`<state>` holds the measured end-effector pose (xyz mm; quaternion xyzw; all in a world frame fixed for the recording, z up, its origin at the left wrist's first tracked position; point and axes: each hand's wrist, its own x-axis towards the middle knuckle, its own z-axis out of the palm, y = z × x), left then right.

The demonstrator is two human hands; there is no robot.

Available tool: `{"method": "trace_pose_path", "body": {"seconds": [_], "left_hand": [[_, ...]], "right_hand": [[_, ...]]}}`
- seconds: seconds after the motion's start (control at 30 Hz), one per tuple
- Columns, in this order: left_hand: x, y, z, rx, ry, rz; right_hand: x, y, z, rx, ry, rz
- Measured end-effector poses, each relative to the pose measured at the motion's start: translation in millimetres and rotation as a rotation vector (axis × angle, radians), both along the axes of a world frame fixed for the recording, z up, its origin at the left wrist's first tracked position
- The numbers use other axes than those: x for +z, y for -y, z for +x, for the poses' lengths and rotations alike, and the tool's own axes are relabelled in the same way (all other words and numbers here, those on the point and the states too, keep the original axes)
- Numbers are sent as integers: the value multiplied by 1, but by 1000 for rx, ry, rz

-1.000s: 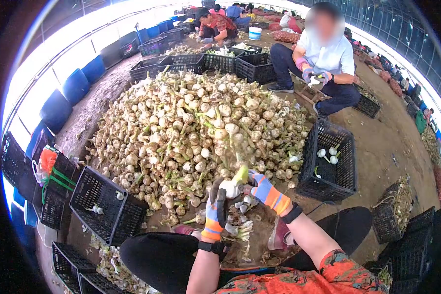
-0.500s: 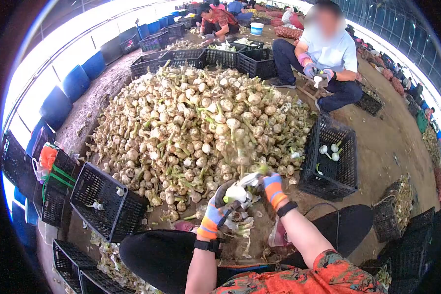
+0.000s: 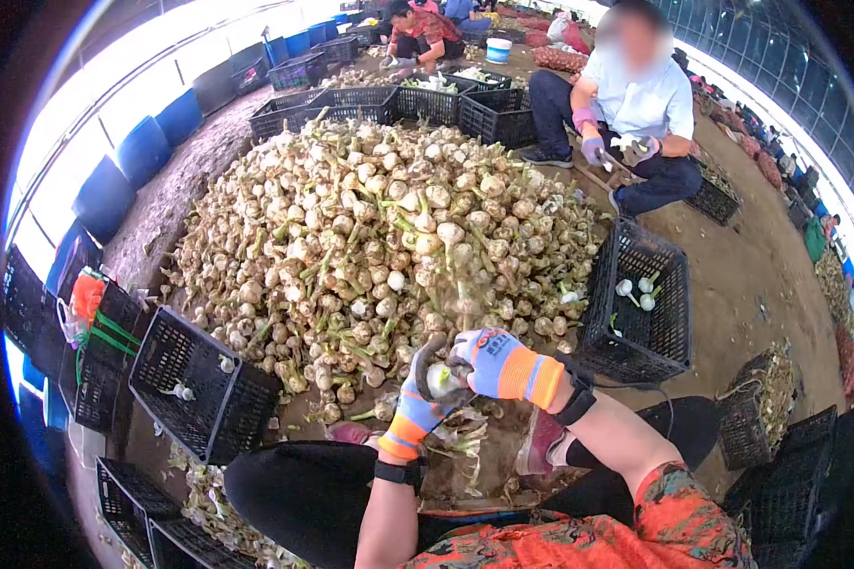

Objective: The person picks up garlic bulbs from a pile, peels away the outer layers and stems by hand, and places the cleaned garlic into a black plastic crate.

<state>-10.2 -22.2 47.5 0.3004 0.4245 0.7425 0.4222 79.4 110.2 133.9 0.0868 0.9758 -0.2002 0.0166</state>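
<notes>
A garlic bulb (image 3: 441,382) with a green cut stem is gripped in the gloved fingers of my left hand (image 3: 421,403), low in front of the pile. Against the bulb's right side, my right hand (image 3: 503,365) has its gloved fingers curled and closed on it; the fingertips are partly hidden. Just beyond both hands rises a large heap of unpeeled garlic (image 3: 370,256) with stems. Loose papery skins (image 3: 460,441) lie on the ground below the hands, between my legs.
A black crate (image 3: 636,303) with a few white bulbs stands at the right, another crate (image 3: 199,384) tilts at the left. A co-worker (image 3: 626,104) sits beyond the right crate, handling garlic. More crates (image 3: 351,106) line the heap's far side.
My right hand has come left and turned over onto the bulb, back of the glove now facing up. The loose skin seen between the hands is no longer visible there.
</notes>
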Motion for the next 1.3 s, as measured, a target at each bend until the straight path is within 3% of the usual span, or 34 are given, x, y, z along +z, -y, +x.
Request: {"method": "trace_pose_path", "body": {"seconds": [0.1, 0.17, 0.23, 0.33, 0.4, 0.47, 0.53, 0.63, 0.67, 0.77, 0.83, 0.87, 0.93, 1.0, 1.07, 1.13, 1.17, 1.2, 1.23, 1.27, 1.3], "left_hand": [[-7, 0, -6, 57, -318, -12], [-10, -2, -4, 59, -246, -5], [-15, -3, -5, 66, -173, 1], [-14, -5, -8, 389, -199, 27], [0, -2, -2, 359, 187, -26], [3, -6, 3, 506, 314, -138], [-14, -5, -2, 543, 282, -126], [-21, -2, -10, 534, 303, -70], [-23, -2, -12, 506, 428, 1], [-11, -1, -14, 355, 517, 116], [-16, -2, -15, 175, 710, 329], [-18, -2, -16, 213, 764, 334], [-9, 0, -20, 123, 942, 357], [-15, 3, -27, 149, 956, 339], [-29, 1, -30, 168, 975, 319], [-50, -2, -30, 338, 726, 187], [-58, -5, -28, 348, 528, 79], [-95, -4, -34, 244, 392, -93], [-70, -7, -23, 240, -80, -183], [-58, -13, -14, 201, -3, -207], [-46, -18, -4, 164, 74, -233]], "right_hand": [[12, 6, -6, 45, 76, 129], [9, 6, -5, 53, 56, 161], [-10, 1, -4, -16, -210, 94], [-17, 1, -2, -207, -372, -73], [-25, 4, -1, -221, -329, -201], [-51, 13, -2, -214, -393, -123], [-57, 16, -2, -253, -531, -9], [-62, -9, -8, -630, -238, -230], [-74, -22, -7, -681, -246, -150], [-137, -45, 2, -827, -476, -110], [-148, -45, 14, -825, -229, -80], [-155, -42, 19, -826, -224, -83], [-175, -31, 29, -616, 274, -290], [-226, -30, 44, -242, 526, -263], [-231, -24, 45, -373, 454, -225], [-229, -29, 39, -640, -134, -1472], [-222, -25, 35, -653, -135, -1479], [-189, -15, 25, -576, -237, -1877], [-163, -9, 14, -465, -347, -2266], [-154, -7, 6, -548, -335, -2268], [-179, -22, 1, -516, -516, -2308]]}}
